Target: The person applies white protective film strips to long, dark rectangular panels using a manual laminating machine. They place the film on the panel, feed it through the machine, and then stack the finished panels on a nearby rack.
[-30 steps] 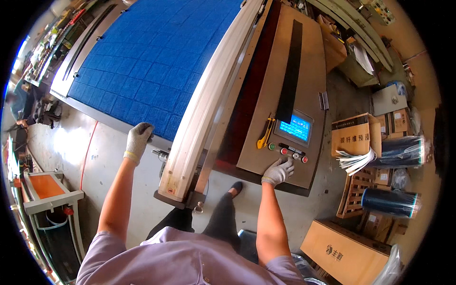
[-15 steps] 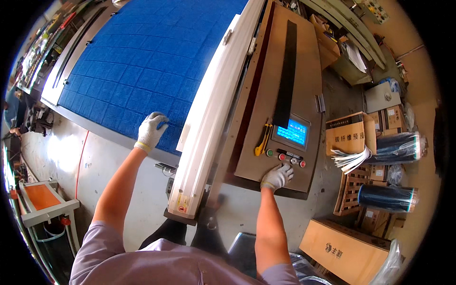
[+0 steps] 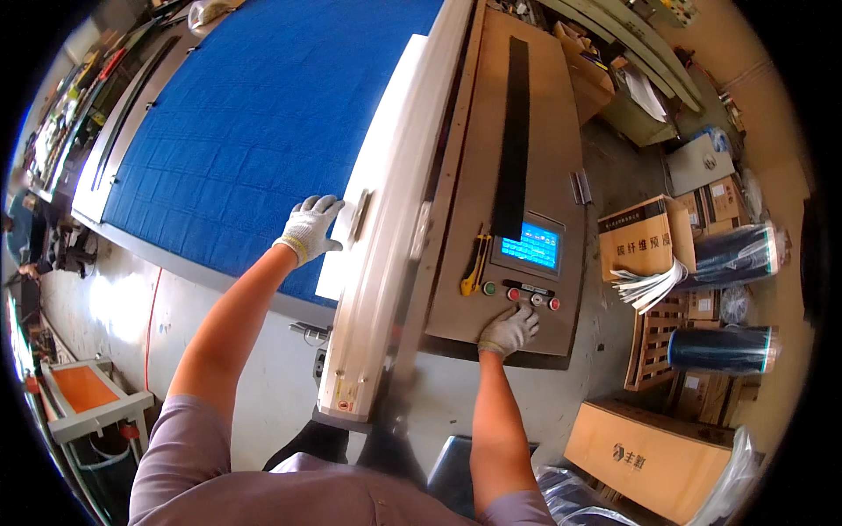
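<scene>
My left hand [image 3: 309, 230], in a pale knitted work glove, is over the blue ridged bed [image 3: 237, 140] of a large machine. Its fingers are spread, holding nothing, close to a white panel with a metal handle [image 3: 360, 216] along the long white beam [image 3: 386, 254]. Gloved likewise, my right hand [image 3: 510, 331] rests at the brown control cabinet [image 3: 456, 311], fingers extended just below a row of push buttons [image 3: 522, 298]. Above the buttons a small screen [image 3: 530, 247] glows blue. A yellow cutter knife [image 3: 474, 273] lies left of the screen, below a long black strip [image 3: 513, 131].
Cardboard boxes [image 3: 653, 456] and plastic-wrapped black rolls [image 3: 724, 349] stand at right beside a wooden pallet [image 3: 653, 351]. A white-framed stand with an orange top [image 3: 86, 387] is at lower left. The beam's near end [image 3: 344, 405] reaches close to my body.
My left hand has moved right toward the white beam, its fingers now spread wider. The beam's metal handle appears much nearer to me. My right hand stays by the buttons.
</scene>
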`<action>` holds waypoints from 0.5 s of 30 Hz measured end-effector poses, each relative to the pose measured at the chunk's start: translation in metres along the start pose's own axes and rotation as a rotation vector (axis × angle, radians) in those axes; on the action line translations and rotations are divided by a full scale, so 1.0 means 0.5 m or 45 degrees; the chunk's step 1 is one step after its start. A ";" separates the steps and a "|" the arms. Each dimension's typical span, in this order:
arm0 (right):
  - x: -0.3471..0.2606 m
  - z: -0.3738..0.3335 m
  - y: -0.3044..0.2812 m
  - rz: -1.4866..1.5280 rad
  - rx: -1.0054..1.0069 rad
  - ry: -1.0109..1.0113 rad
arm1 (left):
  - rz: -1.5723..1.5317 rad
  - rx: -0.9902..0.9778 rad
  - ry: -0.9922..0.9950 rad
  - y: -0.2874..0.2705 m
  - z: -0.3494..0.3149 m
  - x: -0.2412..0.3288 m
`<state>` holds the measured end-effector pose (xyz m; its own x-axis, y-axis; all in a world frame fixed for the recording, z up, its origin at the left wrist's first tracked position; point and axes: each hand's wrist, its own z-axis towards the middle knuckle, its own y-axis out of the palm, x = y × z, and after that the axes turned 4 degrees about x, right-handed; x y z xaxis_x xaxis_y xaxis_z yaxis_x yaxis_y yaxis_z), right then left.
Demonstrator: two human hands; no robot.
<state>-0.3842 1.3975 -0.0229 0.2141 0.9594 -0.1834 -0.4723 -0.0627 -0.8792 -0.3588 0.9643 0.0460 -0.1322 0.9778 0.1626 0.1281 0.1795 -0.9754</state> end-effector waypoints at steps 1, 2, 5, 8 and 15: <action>-0.002 0.002 -0.005 0.022 -0.022 0.000 | 0.038 0.006 0.033 0.006 0.007 -0.001; -0.005 0.004 -0.010 0.045 -0.044 0.000 | 0.076 -0.076 0.028 0.017 0.019 -0.003; -0.020 0.009 -0.023 0.030 -0.068 -0.003 | 0.238 -0.168 0.027 0.043 0.024 -0.002; -0.007 0.007 -0.018 0.056 -0.028 -0.010 | 0.278 -0.304 0.081 0.009 0.035 0.017; -0.014 0.007 -0.022 0.073 -0.042 0.034 | 0.373 -0.340 0.127 -0.002 0.031 0.023</action>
<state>-0.3836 1.3927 -0.0105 0.2101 0.9464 -0.2453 -0.4559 -0.1271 -0.8809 -0.3757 0.9739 0.0465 0.0420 0.9951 -0.0896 0.3986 -0.0989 -0.9118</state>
